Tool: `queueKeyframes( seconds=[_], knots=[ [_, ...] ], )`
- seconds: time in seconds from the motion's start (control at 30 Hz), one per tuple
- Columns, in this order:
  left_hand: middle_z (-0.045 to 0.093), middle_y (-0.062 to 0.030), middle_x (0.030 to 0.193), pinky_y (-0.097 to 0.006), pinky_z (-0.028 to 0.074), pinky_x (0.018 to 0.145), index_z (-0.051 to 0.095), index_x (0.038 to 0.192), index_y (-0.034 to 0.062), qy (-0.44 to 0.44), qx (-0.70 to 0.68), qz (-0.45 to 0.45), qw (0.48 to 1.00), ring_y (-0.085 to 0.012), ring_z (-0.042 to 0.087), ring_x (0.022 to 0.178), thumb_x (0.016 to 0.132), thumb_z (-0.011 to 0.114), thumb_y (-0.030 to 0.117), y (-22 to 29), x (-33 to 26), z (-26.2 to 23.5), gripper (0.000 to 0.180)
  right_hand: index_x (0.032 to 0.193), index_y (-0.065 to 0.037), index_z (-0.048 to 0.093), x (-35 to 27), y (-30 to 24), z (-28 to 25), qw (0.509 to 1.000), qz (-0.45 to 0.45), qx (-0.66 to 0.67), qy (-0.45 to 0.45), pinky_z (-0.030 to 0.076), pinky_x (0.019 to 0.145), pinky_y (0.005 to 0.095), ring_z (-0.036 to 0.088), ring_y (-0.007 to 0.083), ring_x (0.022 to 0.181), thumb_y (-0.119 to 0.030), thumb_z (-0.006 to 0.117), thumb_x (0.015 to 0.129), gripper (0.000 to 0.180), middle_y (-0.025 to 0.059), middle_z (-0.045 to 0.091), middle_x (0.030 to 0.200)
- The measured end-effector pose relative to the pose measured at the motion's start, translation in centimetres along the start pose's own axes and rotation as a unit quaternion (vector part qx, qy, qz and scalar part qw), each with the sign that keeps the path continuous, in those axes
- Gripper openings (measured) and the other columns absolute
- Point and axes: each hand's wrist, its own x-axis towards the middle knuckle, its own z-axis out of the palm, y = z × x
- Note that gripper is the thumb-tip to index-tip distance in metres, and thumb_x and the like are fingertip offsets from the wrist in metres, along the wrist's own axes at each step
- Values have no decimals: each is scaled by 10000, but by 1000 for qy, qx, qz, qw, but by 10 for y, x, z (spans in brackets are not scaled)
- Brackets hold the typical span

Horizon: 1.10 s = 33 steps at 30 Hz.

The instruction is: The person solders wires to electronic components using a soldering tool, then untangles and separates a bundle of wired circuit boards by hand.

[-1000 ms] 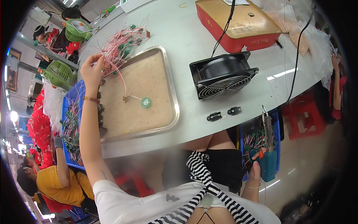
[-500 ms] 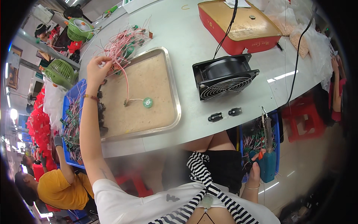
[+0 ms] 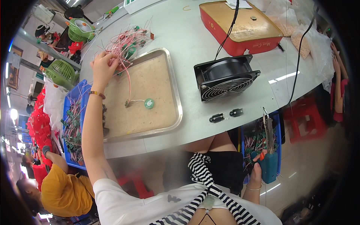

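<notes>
My left hand (image 3: 104,69) reaches over the far left corner of a shallow metal tray (image 3: 180,107). Its fingers are pinched at the edge of a tangle of pink and white wires (image 3: 122,43) with small green parts. From near these fingertips a pink wire (image 3: 130,82) runs down to a small component on the tray's tan surface. A thin lead joins that component to a round green disc (image 3: 149,103). Low at the right, my right hand (image 3: 256,178) grips a teal soldering gun (image 3: 269,167), its tip pointing up beside the table edge.
A black fan (image 3: 225,77) with a wire grille stands right of the tray, two small black parts (image 3: 216,118) before it. Behind is a red tin box (image 3: 240,30). Blue bins (image 3: 86,92) (image 3: 278,129) of wired boards flank the table. A co-worker in yellow (image 3: 65,191) is at left.
My left hand has shifted slightly right at the wire tangle. My right hand and the soldering gun keep their place. The co-worker in yellow has leaned and moved an arm.
</notes>
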Motion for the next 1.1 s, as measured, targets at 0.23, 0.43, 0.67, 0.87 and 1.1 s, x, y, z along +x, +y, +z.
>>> queueKeyframes(
  seconds=[0.23,0.43,0.67,0.87,1.1],
  knots=[
    [686,-33,914,-328,415,796,722,940,89,-37,-147,-30,988,-154,611,849,858,676,159,-5,6,6,117,1088,73,605,2,-1,-1,1000,-12,-11,8,446,633,285,569,177,655,-237,685,742,471,113,569,871],
    [658,-8,901,-240,474,700,678,969,-18,-116,-351,-85,925,-71,581,792,901,638,109,-19,10,5,150,1082,70,606,2,-2,1,1000,-1,-8,17,443,641,293,572,182,653,-246,686,737,475,118,573,884],
    [569,38,813,-200,442,624,642,1015,6,-142,-403,-113,897,-47,542,714,930,591,93,-29,8,9,132,1081,64,608,0,3,-1,1000,6,-17,16,452,661,298,570,181,653,-265,687,740,481,110,576,876],
    [507,74,779,-176,319,486,597,1005,62,-180,-495,-144,838,-12,435,573,975,558,161,-27,6,10,111,1084,64,609,-1,6,-4,1000,-11,-25,9,455,656,294,567,178,655,-271,678,743,483,110,574,915],
    [507,80,764,-176,335,517,597,998,62,-130,-516,-154,833,-6,434,612,993,539,179,-28,8,16,130,1078,64,617,0,-3,0,999,-1,-31,7,456,650,297,576,186,669,-284,683,746,485,108,567,904]
  ],
)
